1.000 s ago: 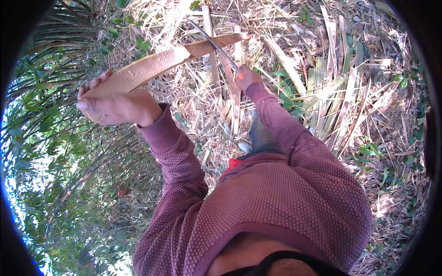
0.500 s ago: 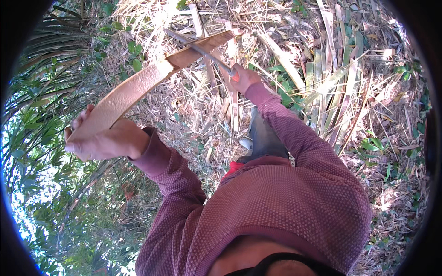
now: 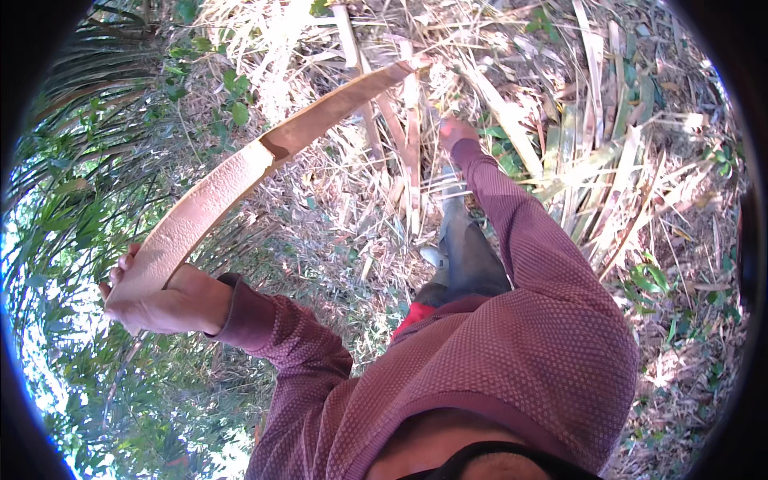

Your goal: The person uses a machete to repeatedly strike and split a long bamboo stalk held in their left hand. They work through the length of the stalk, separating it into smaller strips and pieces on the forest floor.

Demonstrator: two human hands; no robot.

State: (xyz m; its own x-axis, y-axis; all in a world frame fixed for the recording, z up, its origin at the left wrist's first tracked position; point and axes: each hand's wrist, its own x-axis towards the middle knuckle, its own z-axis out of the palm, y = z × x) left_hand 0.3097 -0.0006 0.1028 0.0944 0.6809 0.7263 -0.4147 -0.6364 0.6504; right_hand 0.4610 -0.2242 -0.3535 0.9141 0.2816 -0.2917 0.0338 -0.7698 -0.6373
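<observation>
My left hand (image 3: 180, 306) is wrapped round the broad near end of a long, curved tan stalk piece (image 3: 212, 192). The near part of this piece looks pale and rough. Past a notched step it continues as a darker, smoother tapering length, its tip pointing away to the upper right. Off to the right of that tip, my right hand (image 3: 458, 132) is closed round the orange handle of a long, thin-bladed knife. In this moment the blade is smeared by motion against the bright litter, and its outline is hard to make out. Blade and stalk appear apart.
Dry split strips (image 3: 596, 152) and straw litter cover the ground ahead and to the right. Green palm fronds (image 3: 104, 72) and leafy plants crowd the left. My leg and shoe (image 3: 433, 256) stand below the right forearm.
The knife blade lay across the far part of the stalk; my right hand has since swung right, off it. My left hand and the stalk's near end have dropped slightly toward me.
</observation>
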